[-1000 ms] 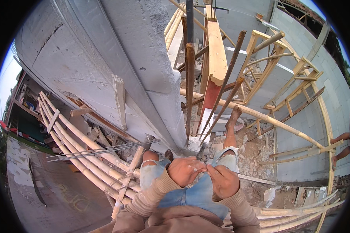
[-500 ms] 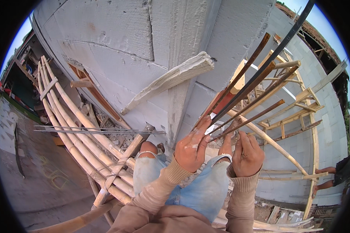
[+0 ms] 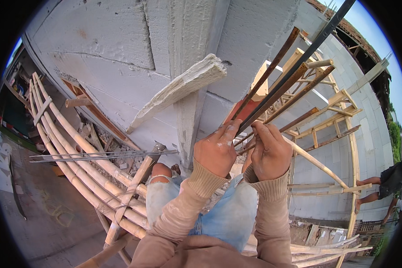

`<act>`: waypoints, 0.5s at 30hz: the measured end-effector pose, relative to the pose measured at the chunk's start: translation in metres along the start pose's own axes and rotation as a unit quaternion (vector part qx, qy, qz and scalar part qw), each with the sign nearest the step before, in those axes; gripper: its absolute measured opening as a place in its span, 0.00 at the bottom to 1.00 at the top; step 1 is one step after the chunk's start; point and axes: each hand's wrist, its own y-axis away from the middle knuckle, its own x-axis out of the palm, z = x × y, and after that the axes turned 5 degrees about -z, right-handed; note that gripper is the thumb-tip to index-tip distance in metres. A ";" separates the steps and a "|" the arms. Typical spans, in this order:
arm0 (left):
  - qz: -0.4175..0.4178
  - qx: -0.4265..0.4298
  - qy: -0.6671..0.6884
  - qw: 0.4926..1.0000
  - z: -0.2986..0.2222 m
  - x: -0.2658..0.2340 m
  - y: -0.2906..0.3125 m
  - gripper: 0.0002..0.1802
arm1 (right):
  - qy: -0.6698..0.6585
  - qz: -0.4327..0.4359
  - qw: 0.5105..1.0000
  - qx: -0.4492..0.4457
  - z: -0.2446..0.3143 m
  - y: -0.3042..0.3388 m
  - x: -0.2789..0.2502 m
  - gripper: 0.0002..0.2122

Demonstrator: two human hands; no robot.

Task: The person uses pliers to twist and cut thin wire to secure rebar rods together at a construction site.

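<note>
- Rusty rods (image 3: 286,53) and a black bar (image 3: 310,49) slanted upward beside the grey wall (image 3: 111,35), lower parts at the hands.
- Left hand (image 3: 216,152): fingers bent close against the rods; grip could not be determined.
- Right hand (image 3: 271,152): fingers curled toward thumb; any pinched item was hidden.
- Faint ground marks (image 3: 58,214), left: illegible.

1. The left grip (image 3: 215,153) is shifted from above the lap (image 3: 221,224) to the metal bars (image 3: 320,38).
2. The right grip (image 3: 271,152) is advanced to the metal bars and sits closer to the left grip than half a second earlier.
3. A co-worker's arm (image 3: 390,211) is now visible at right.
</note>
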 end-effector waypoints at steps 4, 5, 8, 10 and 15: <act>-0.025 -0.003 -0.048 0.999 -0.010 0.002 -0.001 0.22 | -0.016 -0.039 0.998 0.049 0.011 0.002 0.003 0.07; -0.029 -0.003 -0.057 0.998 -0.012 0.004 -0.001 0.21 | -0.014 -0.050 0.997 0.048 0.010 0.003 0.005 0.07; -0.029 0.003 -0.085 0.996 -0.017 0.000 -0.004 0.17 | -0.017 -0.052 0.997 0.061 0.009 0.005 0.010 0.08; -0.024 -0.008 -0.088 0.996 -0.014 -0.004 0.000 0.17 | -0.022 -0.033 0.997 0.066 0.010 0.008 0.016 0.08; 0.005 -0.041 -0.114 0.993 -0.011 -0.005 0.010 0.11 | -0.106 -0.036 0.988 0.107 -0.001 0.023 0.038 0.07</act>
